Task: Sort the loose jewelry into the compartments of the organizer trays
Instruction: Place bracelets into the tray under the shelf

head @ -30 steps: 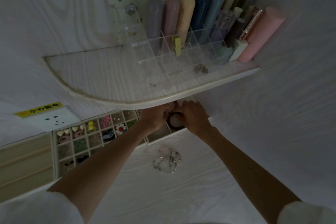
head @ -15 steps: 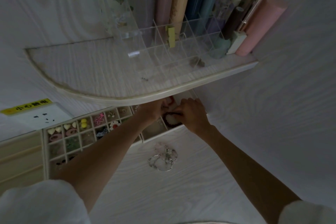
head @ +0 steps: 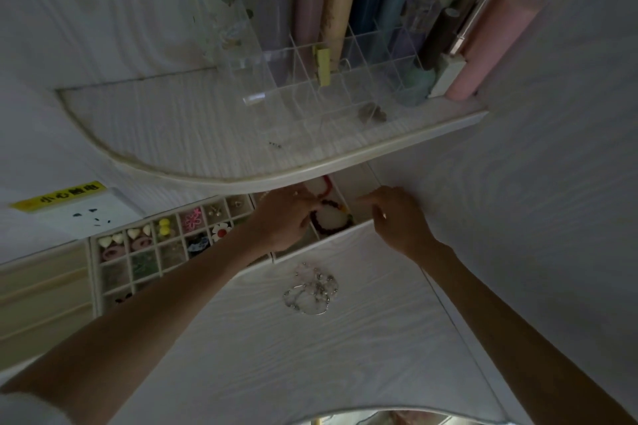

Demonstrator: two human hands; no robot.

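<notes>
A cream organizer tray with small square compartments lies under the shelf, holding hearts, flowers and other small pieces. To its right a second tray holds a dark bead bracelet around a white cushion. My left hand rests over this tray, fingertips pinched at the bracelet's top edge beside a red cord. My right hand hovers just right of the tray, fingers apart and holding nothing. A tangle of silver chains and bracelets lies loose on the white tabletop in front of the trays.
A curved white shelf overhangs the trays and hides their far parts. On it stands a clear acrylic divider box with pastel tubes. A wall socket with a yellow label sits at left. White panels close in on the right.
My right hand has let go of the bracelet and drawn back to the right, opening. My left hand stays at the bracelet. The view has shifted slightly.
</notes>
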